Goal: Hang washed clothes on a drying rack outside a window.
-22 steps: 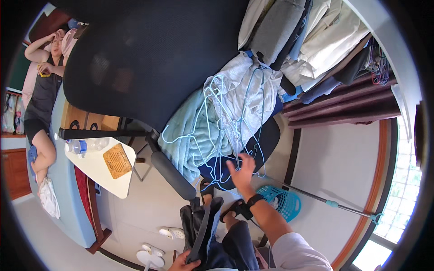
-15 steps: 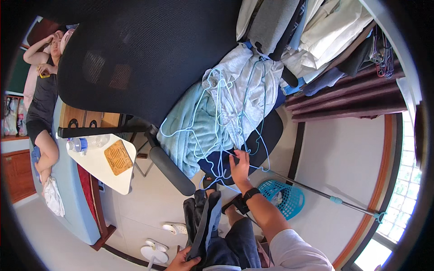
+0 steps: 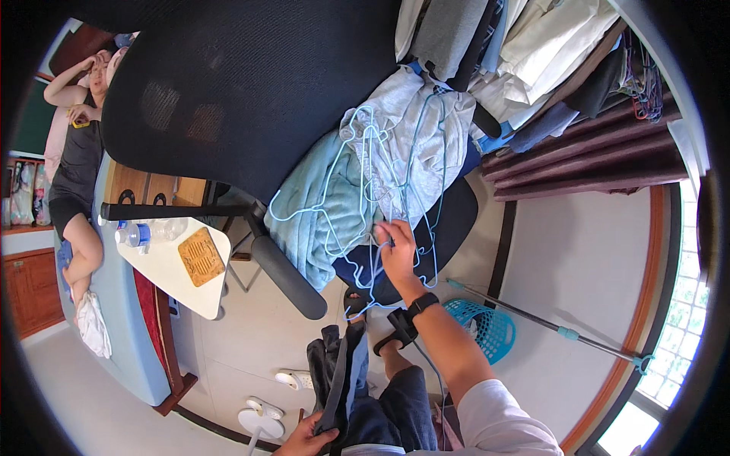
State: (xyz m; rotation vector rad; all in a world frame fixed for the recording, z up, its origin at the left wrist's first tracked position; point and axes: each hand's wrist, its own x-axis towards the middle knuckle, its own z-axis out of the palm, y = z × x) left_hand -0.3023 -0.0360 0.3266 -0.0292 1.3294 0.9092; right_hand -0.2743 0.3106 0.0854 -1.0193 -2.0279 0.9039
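My left hand (image 3: pixel 308 438) grips a folded dark pair of trousers (image 3: pixel 334 372) at the lower edge, holding it in front of my legs. My right hand (image 3: pixel 397 249), with a black watch (image 3: pixel 423 303) on its wrist, has its fingers closed around a light blue wire hanger (image 3: pixel 372 275). Several more blue hangers (image 3: pixel 367 163) lie tangled over a pale green cloth (image 3: pixel 304 235) and a light grey garment (image 3: pixel 441 137). These clothes are heaped on the seat of a black office chair (image 3: pixel 449 228).
A chair armrest (image 3: pixel 285 277) juts out left of the hangers. Clothes (image 3: pixel 525 61) hang at the upper right above a dark red curtain (image 3: pixel 578 159). A turquoise basket (image 3: pixel 487 330) and a metal pole (image 3: pixel 532 323) stand to the right. Another person (image 3: pixel 76 167) reclines on a bed at far left.
My right hand has shifted slightly up and left, its fingers curling in around a hanger. The lower hangers have moved with it. My left hand still holds the trousers.
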